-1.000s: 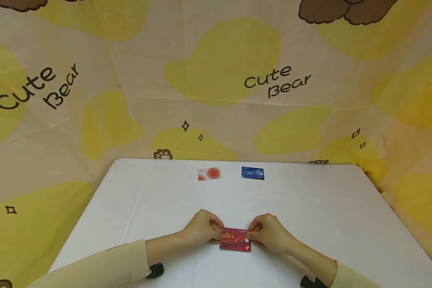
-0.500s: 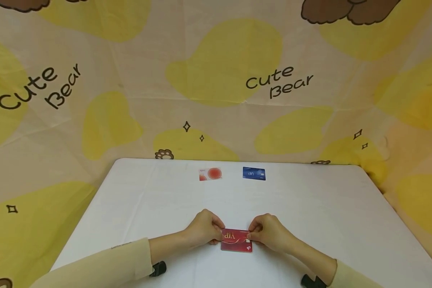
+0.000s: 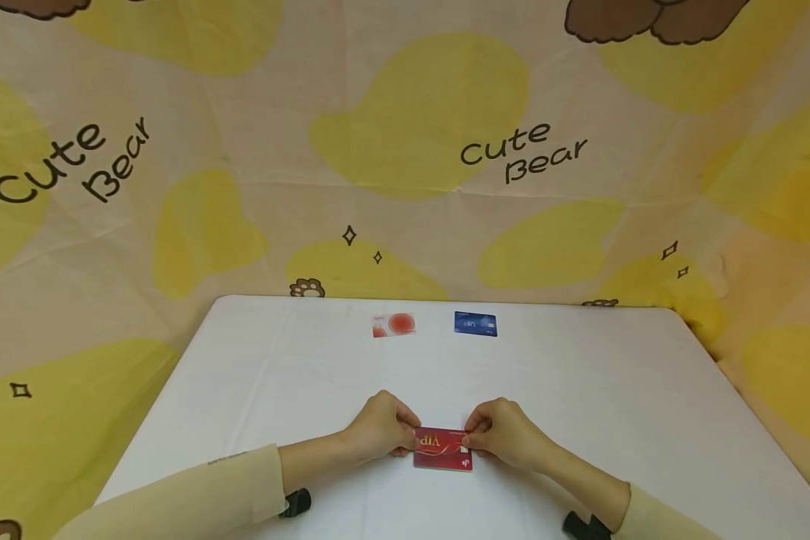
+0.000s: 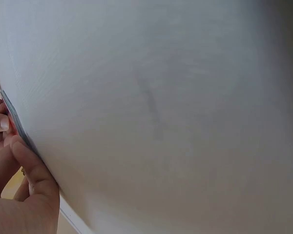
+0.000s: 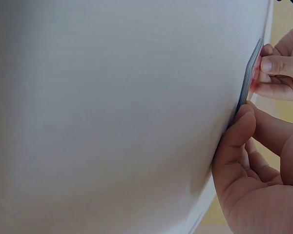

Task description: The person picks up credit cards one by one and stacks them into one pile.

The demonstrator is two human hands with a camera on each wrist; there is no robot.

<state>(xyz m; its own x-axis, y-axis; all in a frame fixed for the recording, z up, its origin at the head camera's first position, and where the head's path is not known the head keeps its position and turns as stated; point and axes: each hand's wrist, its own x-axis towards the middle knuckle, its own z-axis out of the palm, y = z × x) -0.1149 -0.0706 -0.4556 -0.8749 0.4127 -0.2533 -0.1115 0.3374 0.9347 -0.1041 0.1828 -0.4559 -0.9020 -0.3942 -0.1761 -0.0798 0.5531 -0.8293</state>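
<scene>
Red card [image 3: 442, 451] lettered gold, blue card [image 3: 475, 324], white table [image 3: 310, 367], beige backdrop [image 3: 391, 214] blotched yellow

The red-topped card stack [image 3: 442, 451] is pinched at both ends.

Red VIP card [image 3: 443, 460]: smooth plas., semi-gloss; backdrop [image 3: 405, 112]: matt cloth w/ creases; tabletop [image 3: 310, 367]: smooth, approx. matt.

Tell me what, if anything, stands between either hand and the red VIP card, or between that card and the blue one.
Nothing visible does: the left hand and right hand pinch the red VIP card, and only white tabletop shows between it and the blue card.
</scene>
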